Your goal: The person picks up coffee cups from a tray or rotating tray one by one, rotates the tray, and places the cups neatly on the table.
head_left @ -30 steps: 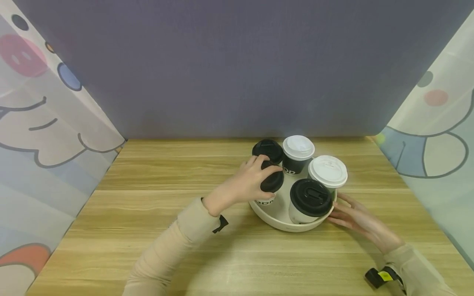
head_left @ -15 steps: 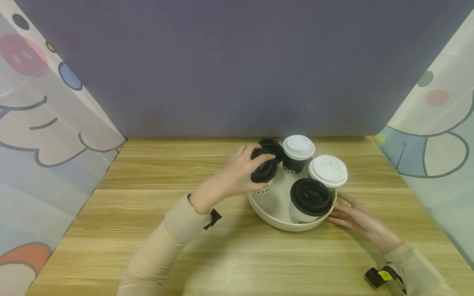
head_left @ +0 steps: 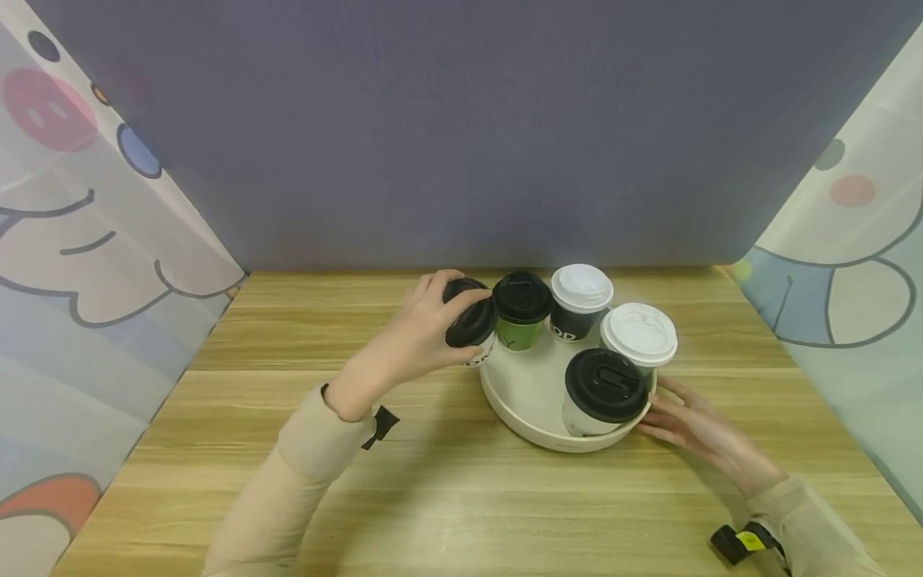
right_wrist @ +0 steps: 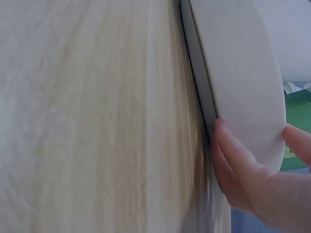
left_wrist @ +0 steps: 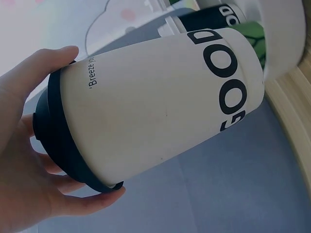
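My left hand [head_left: 425, 332] holds a white paper coffee cup [left_wrist: 155, 102] by its black lid, thumb and fingers spread around the lid's edge. The cup is off the tray's floor, at the left of the round cream tray [head_left: 513, 394]; dark letters show near its base in the left wrist view. At the tray's right side, my right hand [head_left: 695, 425] grips the rim. In the right wrist view its thumb is at the top edge and its fingers [right_wrist: 238, 150] reach the underside. Next to the held cup, a green cup [head_left: 515, 335] with a black lid stands in the tray.
Also upright in the tray are a dark cup [head_left: 568, 322] with a white lid, another white-lidded cup [head_left: 638, 332] and a white cup [head_left: 587, 421] with a black lid. A grey panel [head_left: 461, 144] rises behind the wooden table [head_left: 346, 320]. Printed curtains [head_left: 94, 240] flank it.
My left hand has lifted the white cup and moved it left, from inside the tray to its left edge. The green cup now shows more fully. My right hand stays on the rim.
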Available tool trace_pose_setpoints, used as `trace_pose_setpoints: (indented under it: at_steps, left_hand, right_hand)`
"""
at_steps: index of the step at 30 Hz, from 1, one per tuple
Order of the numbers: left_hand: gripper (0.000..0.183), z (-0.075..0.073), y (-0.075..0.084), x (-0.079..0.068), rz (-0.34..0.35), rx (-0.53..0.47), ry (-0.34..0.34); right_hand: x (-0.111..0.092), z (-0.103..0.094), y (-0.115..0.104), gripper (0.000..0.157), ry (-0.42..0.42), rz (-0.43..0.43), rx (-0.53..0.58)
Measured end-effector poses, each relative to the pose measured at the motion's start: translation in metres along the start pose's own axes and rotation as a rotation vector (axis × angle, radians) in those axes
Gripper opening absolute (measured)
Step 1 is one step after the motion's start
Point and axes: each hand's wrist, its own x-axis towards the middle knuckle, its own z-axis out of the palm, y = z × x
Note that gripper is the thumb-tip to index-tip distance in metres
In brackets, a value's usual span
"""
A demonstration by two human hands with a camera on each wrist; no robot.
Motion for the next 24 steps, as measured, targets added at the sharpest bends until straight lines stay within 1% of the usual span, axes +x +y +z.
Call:
trace_pose_setpoints:
  at_steps: [6, 14, 19, 24]
  left_hand:
    - [0.064, -0.003, -0.013, -0.009, -0.054, 0.008, -0.004]
    - [0.063, -0.002, -0.038, -0.017, -0.093, 0.004, 0.007]
    - [0.062, 0.001, -0.054, -0.022, -0.135, 0.000, -0.010]
    - [0.063, 0.003, -0.069, -0.022, -0.186, -0.007, -0.036]
  right_hand:
    - [-0.001, 0.000, 0.000, 0.080, -0.005, -0.006, 0.001]
    - [-0.001, 0.000, 0.001, 0.080, -0.012, -0.006, 0.009]
    - [-0.001, 0.001, 0.002, 0.079, -0.016, -0.010, 0.009]
    - [-0.001, 0.001, 0.002, 0.080, -0.013, -0.007, 0.004]
